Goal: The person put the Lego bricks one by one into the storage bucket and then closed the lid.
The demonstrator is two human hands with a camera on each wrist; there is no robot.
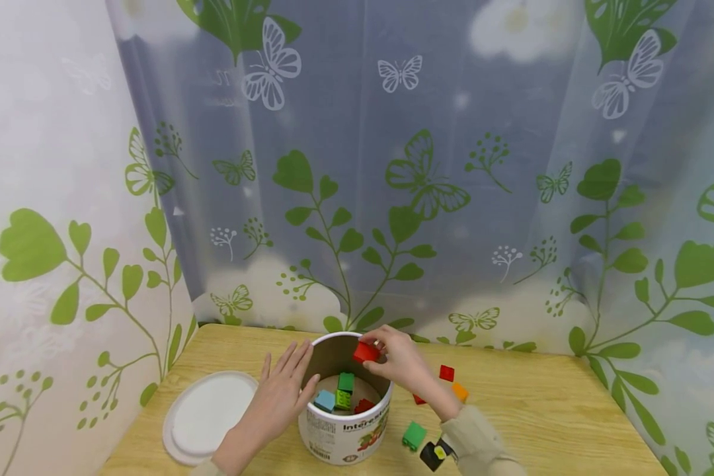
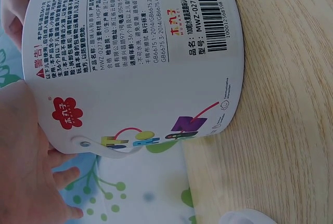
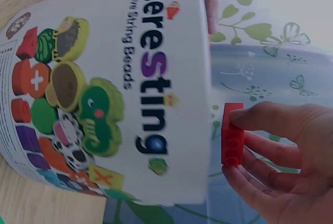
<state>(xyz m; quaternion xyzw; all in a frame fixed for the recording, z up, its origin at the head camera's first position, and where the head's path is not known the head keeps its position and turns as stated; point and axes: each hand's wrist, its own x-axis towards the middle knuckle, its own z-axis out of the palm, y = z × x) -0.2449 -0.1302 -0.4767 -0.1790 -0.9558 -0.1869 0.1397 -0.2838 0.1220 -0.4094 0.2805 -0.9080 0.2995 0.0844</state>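
Observation:
A white printed bucket [image 1: 357, 433] stands on the table without its lid. My left hand [image 1: 281, 395] rests against its left rim with fingers extended. At the right side of the opening, my right hand [image 1: 401, 360] pinches a red toy brick [image 1: 365, 352] between thumb and fingers; in the right wrist view this brick [image 3: 232, 135] shows studs along one side and is held beside the rim. Inside the bucket lie a green brick [image 1: 346, 381], a lime green brick [image 1: 342, 399], a light blue brick [image 1: 324, 400] and a red brick [image 1: 364, 406].
A white round lid [image 1: 211, 416] lies left of the bucket. To the right are a red brick [image 1: 447, 373], an orange brick [image 1: 460, 392] and a green brick [image 1: 414, 436]. A small black object [image 1: 433, 456] is by my right sleeve. A patterned curtain [image 1: 357, 198] hangs behind the table.

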